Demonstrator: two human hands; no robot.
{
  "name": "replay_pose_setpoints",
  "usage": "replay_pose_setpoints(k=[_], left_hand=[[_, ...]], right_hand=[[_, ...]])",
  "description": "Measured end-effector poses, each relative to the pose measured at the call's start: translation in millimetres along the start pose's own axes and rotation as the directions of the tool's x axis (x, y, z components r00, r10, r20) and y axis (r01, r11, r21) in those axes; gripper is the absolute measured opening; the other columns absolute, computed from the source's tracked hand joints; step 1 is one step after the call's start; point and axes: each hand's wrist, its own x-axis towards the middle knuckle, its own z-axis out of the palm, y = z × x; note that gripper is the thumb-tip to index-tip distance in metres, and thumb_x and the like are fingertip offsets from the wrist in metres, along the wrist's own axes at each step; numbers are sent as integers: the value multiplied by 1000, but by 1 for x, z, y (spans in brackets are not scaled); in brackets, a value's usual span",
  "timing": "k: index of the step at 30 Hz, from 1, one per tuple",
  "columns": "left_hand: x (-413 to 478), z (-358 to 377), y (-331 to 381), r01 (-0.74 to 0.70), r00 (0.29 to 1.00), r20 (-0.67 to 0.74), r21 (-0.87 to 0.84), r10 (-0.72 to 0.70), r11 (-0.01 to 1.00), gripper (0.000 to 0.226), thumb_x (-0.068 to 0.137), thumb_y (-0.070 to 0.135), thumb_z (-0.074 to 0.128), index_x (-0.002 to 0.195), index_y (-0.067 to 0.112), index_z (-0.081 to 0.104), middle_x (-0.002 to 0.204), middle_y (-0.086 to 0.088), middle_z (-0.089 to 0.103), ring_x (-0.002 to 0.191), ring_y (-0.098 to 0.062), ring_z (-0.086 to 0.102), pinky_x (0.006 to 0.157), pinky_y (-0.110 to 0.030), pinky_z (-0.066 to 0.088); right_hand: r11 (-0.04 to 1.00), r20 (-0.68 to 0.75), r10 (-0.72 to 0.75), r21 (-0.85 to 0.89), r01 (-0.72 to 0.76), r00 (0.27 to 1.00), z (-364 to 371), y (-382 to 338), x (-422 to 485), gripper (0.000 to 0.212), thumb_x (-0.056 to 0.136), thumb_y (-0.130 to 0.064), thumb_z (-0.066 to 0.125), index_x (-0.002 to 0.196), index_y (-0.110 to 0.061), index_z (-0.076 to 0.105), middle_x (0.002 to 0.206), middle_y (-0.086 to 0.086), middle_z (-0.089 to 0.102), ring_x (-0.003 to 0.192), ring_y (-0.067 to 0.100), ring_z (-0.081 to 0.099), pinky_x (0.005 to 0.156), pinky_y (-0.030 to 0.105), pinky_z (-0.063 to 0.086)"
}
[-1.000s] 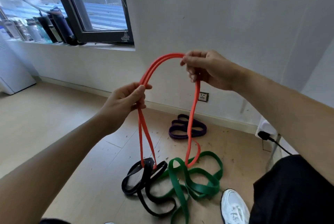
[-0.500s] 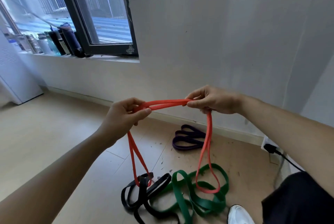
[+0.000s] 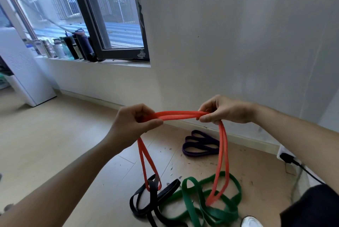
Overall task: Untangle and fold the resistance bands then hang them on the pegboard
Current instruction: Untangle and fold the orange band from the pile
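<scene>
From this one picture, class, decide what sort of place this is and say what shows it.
Probably a plain room at home, used for exercise: wooden floor, bottles along the windowsill, and a green band and purple band loose on the floor.

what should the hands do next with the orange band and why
Probably free the orange band from the black band: the left hand and right hand pinch its doubled middle, but its left hanging loop looks hooked round the black one.
</scene>
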Motion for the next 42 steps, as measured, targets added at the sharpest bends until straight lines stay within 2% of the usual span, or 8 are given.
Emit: replay_pose_setpoints(k=[6,11,18,25,29,33,37,42], left_hand=[[-5,7,8,115,993,53,-182,-107,976,31,69,24,82,94,6,75,83,-13,75,72,-18,69,65,-21,55],[-4,12,8,92,993,80,-122,-83,988,34,70,27,83,96,7,76,82,-10,75,71,-18,70,68,-25,58],[-5,17,9,58,995,86,-62,-53,996,35,71,30,82,94,4,74,83,-8,77,75,-23,76,72,-31,63],[-9,30,-9,135,972,205,-89,-114,987,29,83,21,75,101,0,67,89,-11,75,83,-26,76,79,-37,62],[-22,50,-28,132,957,265,-26,-120,991,27,93,11,71,118,14,62,97,-6,74,85,-21,73,79,-33,62],[-41,65,-56,198,874,421,144,-241,970,35,94,13,70,125,29,62,114,7,69,99,-10,69,86,-26,58],[-49,66,-91,226,744,503,430,-440,874,55,94,8,67,144,25,53,138,7,59,124,-13,57,98,-24,48],[-60,71,-147,311,648,453,577,-612,755,42,93,6,64,134,16,63,126,-1,67,108,-17,64,90,-25,49]], right_hand=[[999,140,-34,-15,36,990,33,-18,6,15,91,-11,73,104,-3,72,89,6,72,85,21,69,80,28,57],[979,-54,-204,7,205,977,60,-48,7,23,95,-15,69,116,-7,67,80,-5,69,75,9,65,72,23,55],[835,-131,-387,-469,287,913,70,-57,11,15,92,-23,71,103,-14,74,76,-11,65,65,4,61,61,18,49],[807,-170,-416,-521,277,893,68,-54,11,15,93,-19,70,106,-12,73,86,-17,66,80,-5,66,73,11,51],[833,-192,-395,-487,262,898,58,-49,5,16,94,-16,70,108,-10,72,87,-15,67,78,-6,67,71,11,51],[853,-208,-393,-446,271,896,48,-50,-2,18,93,-15,70,109,-8,72,88,-12,68,77,-6,67,70,11,51],[866,-114,-276,-460,196,954,54,-34,-3,17,92,-17,71,107,-9,73,87,-7,70,73,-2,66,65,14,51],[862,34,-90,-497,95,995,74,17,0,13,93,-21,73,104,-18,76,85,-14,72,74,-3,67,64,13,49]])
